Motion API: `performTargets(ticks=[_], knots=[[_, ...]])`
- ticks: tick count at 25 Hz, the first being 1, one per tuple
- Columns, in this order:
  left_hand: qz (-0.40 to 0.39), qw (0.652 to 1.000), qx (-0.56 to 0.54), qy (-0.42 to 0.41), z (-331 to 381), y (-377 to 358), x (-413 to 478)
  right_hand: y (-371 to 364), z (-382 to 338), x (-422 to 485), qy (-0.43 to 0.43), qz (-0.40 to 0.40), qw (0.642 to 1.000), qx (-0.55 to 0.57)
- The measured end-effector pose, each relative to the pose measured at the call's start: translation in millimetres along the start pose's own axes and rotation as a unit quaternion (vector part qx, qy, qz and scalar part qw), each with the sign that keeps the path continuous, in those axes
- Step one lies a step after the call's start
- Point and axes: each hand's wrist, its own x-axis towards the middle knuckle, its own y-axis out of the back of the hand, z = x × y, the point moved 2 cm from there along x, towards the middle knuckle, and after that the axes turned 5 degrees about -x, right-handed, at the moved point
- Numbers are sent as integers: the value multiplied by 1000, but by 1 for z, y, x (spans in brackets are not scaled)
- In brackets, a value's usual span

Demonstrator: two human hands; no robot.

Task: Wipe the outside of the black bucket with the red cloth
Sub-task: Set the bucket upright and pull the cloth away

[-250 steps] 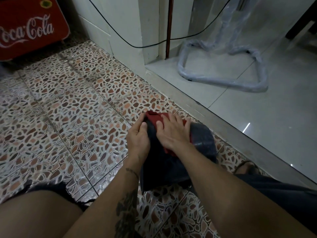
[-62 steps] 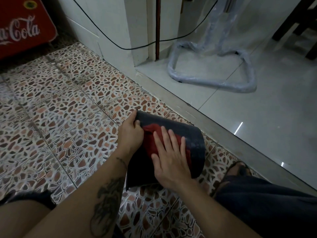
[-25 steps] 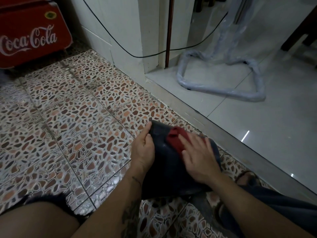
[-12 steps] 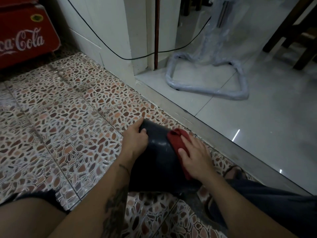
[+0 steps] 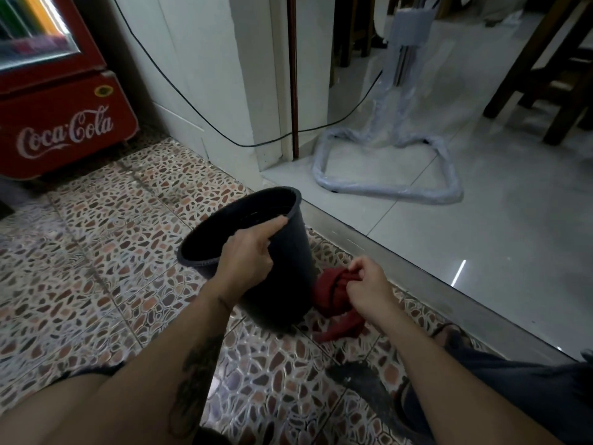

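The black bucket (image 5: pixel 256 245) stood tilted on the pebble floor (image 5: pixel 96 252), mouth open. The left hand (image 5: pixel 247 255) gripped its rim. The right hand (image 5: pixel 369 284) pinched the bunched red cloth (image 5: pixel 330 293) beside it.

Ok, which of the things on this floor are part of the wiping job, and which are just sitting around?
Part of the job:
- black bucket, gripped at the rim by the left hand
- red cloth, bunched in the right hand beside the bucket's base

Just lying about:
- Coca-Cola cooler
- black cable
- plastic-wrapped stand
- wooden furniture legs
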Motion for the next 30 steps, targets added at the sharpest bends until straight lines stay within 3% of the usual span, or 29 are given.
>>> performTargets(ticks=[4, 8, 13, 18, 23, 26, 30], knots=[[-53, 989, 94, -104, -11, -11, -28, 13, -27, -5, -12, -52, 999, 11], [-108, 983, 96, -114, -6, -28, -56, 14, -43, -10, -1, -104, 994, -22], [-145, 983, 95, -63, 1, -39, -81, 10, -57, -22, 30, -133, 989, -47], [-50, 994, -97, 0, 28, -21, -74, 10, -64, -29, 60, -111, 991, -35], [-115, 960, -240, 91, 42, -19, -72, 8, -71, -40, 52, -90, 994, 29], [-105, 962, -236, 91, 39, -6, -65, 9, -74, -47, 67, -81, 994, -12], [-182, 964, -173, 82, 31, 27, -36, -2, -74, -44, 89, -70, 985, -126]])
